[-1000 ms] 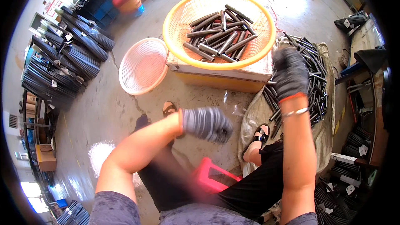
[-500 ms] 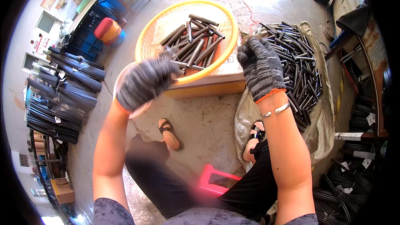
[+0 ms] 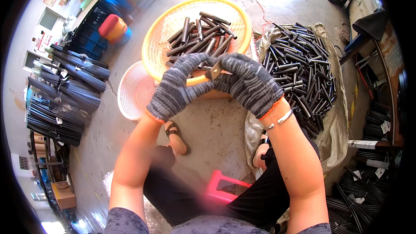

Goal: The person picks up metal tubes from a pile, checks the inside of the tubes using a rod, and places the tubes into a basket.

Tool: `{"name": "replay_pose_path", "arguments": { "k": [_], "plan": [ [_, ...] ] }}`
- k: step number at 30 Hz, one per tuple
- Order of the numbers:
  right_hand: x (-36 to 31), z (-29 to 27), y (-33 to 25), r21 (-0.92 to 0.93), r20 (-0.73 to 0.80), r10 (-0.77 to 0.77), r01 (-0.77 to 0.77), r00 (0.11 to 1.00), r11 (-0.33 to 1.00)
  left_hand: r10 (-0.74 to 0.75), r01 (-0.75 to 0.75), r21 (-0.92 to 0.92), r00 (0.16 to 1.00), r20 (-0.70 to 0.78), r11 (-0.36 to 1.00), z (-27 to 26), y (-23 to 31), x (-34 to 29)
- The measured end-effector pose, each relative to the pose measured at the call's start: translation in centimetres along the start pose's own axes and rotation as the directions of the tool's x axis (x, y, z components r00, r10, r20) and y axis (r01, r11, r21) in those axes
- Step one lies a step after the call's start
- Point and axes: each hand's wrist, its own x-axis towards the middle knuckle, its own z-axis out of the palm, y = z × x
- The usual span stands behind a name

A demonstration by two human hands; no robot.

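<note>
In front of me both hands meet over the near rim of a yellow mesh basket [image 3: 149, 45]. Grey striped gloves cover them. My left hand [image 3: 180, 84] curves inward, its thumb and fingers closing at the left side of a small flat metal piece [image 3: 214, 70] with a hole or rivet. My right hand [image 3: 249, 82] is bent round the other side of that piece, fingers closed. A thin pale tip points into the right palm; what else lies inside the gloves is hidden. Short dark metal tubes [image 3: 185, 30] lie jumbled in the basket just beyond my fingers.
A heap of similar tubes [image 3: 299, 73] rests on a sack sheet [image 3: 340, 134] to the right. A smaller pale basket [image 3: 130, 93] stands at left. Below are a pink stool [image 3: 216, 186] and my sandalled feet. Long rod bundles [image 3: 56, 123] line the left side.
My hands have come together over the near basket rim; before, they were apart. The left moved right, uncovering the smaller pale basket, and the right moved left, away from the tube heap.
</note>
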Motion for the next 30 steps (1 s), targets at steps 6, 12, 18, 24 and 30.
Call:
{"name": "replay_pose_path", "arguments": {
  "k": [6, 12, 18, 24, 30],
  "plan": [
    [-0.4, 2.7, -2.0, 0.743, 0.314, 0.618, -0.592, 0.721, 0.314, -0.039, 0.039, -0.138, 0.999, 0.003, 0.99, 0.9, -2.2, -3.3],
    [-0.4, 3.6, -1.0, 0.599, 0.289, 0.702, -0.695, 0.651, 0.398, -0.103, 0.137, -0.274, 0.986, 0.135, 0.952, 0.1, -3.3, -4.5],
    [-0.9, 4.9, -0.1, 0.335, 0.303, 0.669, -0.733, 0.679, 0.592, -0.083, 0.09, -0.183, 0.996, 0.044, 0.979, -1.1, -4.0, -5.5],
    [-2.0, 4.8, 1.1, -0.747, 0.243, 0.502, -0.17, 0.83, 0.643, -0.064, 0.064, 0.007, 0.996, -0.058, 0.998, -1.9, -4.9, -6.2],
    [-1.7, 5.2, 0.5, -0.373, 0.174, 0.575, -0.487, 0.799, 0.79, -0.134, 0.134, 0.02, 0.991, 0.027, 0.991, -1.4, -5.3, -7.0]
  ]
}}
